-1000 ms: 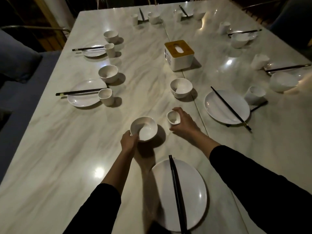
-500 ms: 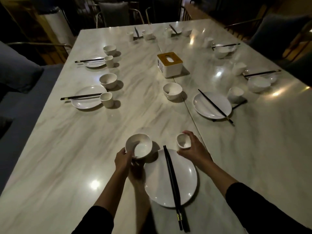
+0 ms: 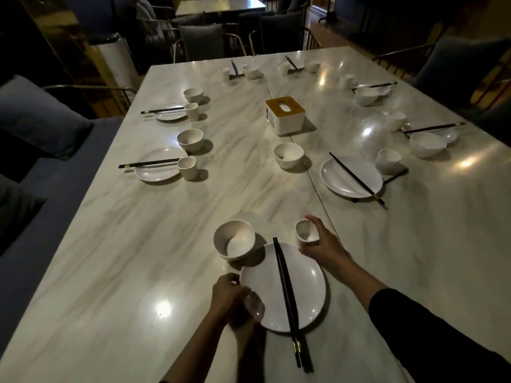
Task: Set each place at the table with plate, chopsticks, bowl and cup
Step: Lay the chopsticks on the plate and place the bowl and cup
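Desk: Setting nearest the camera — what is lying where?

Photographer: A white plate [image 3: 304,294] is sitting at the near edge of the marble bench [image 3: 110,272]. Black chopsticks [image 3: 286,297] are lying across it, their gold-banded ends overhanging the near rim. A white bowl [image 3: 234,239] is standing just beside the plate's far-left rim.

Desk: And the person's hands?

Photographer: They are working apart, one on each side of the plate. The right hand [image 3: 322,246], reaching out of a dark sleeve [image 3: 428,333], is curling its fingers round a small white cup [image 3: 305,230] just beyond the plate's far-right rim — whether the cup is resting on the bench, I cannot tell. The left hand [image 3: 228,295] is closing on the plate's left rim, its thumb blurred over the edge.

Desk: What else is showing?

Photographer: A white tissue box [image 3: 284,114] with a tan lid is standing mid-bench. Nearer, to the right, a second plate [image 3: 340,183] is carrying its own chopsticks, with a second cup [image 3: 388,160] beside it and a second bowl [image 3: 288,154] standing to its left. Two further places [image 3: 159,168] are lining the left side.
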`<state>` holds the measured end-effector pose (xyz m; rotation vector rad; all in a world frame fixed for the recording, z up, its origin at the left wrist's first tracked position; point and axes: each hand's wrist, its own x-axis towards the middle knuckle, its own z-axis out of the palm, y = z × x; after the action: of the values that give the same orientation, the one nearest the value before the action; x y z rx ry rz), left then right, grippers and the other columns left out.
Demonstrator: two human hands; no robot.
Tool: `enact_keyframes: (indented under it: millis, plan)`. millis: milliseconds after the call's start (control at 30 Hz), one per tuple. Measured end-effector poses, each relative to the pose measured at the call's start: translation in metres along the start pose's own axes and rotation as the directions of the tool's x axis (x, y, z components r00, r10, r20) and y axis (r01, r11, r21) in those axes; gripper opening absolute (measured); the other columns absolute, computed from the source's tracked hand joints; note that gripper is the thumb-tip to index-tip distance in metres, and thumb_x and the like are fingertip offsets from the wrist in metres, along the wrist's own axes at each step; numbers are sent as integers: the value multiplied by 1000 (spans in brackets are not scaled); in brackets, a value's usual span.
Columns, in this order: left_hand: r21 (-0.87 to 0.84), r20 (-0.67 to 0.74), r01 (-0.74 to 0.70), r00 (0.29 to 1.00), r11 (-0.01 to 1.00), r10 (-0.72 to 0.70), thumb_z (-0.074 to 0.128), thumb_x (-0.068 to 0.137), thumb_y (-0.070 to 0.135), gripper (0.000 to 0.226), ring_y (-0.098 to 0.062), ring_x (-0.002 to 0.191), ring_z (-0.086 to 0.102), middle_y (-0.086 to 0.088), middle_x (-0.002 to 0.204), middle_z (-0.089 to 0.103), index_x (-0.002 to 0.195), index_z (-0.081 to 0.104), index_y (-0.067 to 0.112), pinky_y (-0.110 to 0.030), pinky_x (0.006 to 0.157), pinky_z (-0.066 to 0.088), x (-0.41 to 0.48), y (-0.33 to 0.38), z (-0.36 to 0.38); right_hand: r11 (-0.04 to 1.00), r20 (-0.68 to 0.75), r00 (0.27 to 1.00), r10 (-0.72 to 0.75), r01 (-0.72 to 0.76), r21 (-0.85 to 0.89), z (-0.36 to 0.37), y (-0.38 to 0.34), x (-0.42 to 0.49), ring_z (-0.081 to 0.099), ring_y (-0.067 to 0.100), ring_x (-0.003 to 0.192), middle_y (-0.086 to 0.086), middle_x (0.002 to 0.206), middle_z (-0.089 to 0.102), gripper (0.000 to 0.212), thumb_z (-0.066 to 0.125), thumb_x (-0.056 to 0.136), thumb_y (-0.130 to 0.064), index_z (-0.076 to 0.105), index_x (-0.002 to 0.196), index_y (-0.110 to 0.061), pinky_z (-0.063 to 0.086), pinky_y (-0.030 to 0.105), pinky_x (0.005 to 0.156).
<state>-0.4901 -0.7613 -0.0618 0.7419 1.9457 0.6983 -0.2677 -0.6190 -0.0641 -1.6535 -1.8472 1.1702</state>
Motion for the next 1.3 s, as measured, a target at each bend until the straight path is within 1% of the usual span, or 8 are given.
enact_keyframes:
  millis: [100,267,467,833,967,1033,1200,1300]
  plan:
    - [-8,-15,6,1000,1000,-6,65,73,-1,33,-30,95,64,-15,106,66,105,67,6,-42,85,56,2,-1,-1,1000,-6,1000,-2,2,1,-1,-3,-2,66,17,94,-5,105,67,86,75,58,-40,29,128,-62,54,43,87]
    - [7,-44,-1,999,1000,1,60,75,-3,33,-32,96,64,-15,105,67,105,69,7,-43,85,56,8,2,-5,999,-42,999,-2,1,-37,-2,-4,-1,58,22,111,-1,122,60,97,81,59,-38,23,137,-50,49,40,94]
    - [-23,-23,25,999,999,-26,59,74,-6,33,-34,94,64,-18,104,66,104,68,7,-43,81,57,10,3,-6,997,-29,1000,-2,-1,-72,0,-1,2,64,22,95,-5,103,67,85,78,55,-48,30,125,-51,53,42,85]
    - [-60,-29,71,997,996,-73,59,77,-2,32,-32,98,61,-15,110,63,108,66,7,-39,82,55,7,4,-5,998,-11,1000,-18,17,-60,1,-3,3,64,21,98,-4,106,66,87,80,59,-41,29,129,-50,53,43,87]
    - [-294,-150,50,984,955,-98,66,80,17,38,-29,88,64,-18,105,65,115,54,6,-37,72,54,4,14,-10,999,-11,1000,-5,4,-46,3,-5,3,63,19,101,-4,107,67,86,82,63,-34,31,132,-44,51,41,90]
    - [-411,-164,19,982,912,-95,65,82,23,40,-30,81,66,-19,100,67,117,47,16,-35,64,52,8,23,-15,999,-17,1000,-11,10,-32,5,-7,4,63,21,102,0,107,68,85,83,64,-28,35,133,-38,50,40,92]
    - [-338,-126,19,990,941,-65,61,84,24,42,-35,98,64,-16,112,65,124,50,14,-50,87,54,26,29,-18,1000,-44,999,-6,5,-16,9,-10,4,63,22,101,2,110,66,83,84,61,-28,37,128,-39,51,40,91]
    - [-344,-123,29,989,938,-76,57,84,19,43,-37,101,63,-17,114,64,126,51,14,-45,82,54,29,28,-17,1000,-41,999,0,0,8,10,-11,5,63,22,102,2,110,65,82,83,60,-26,38,128,-37,51,40,91]
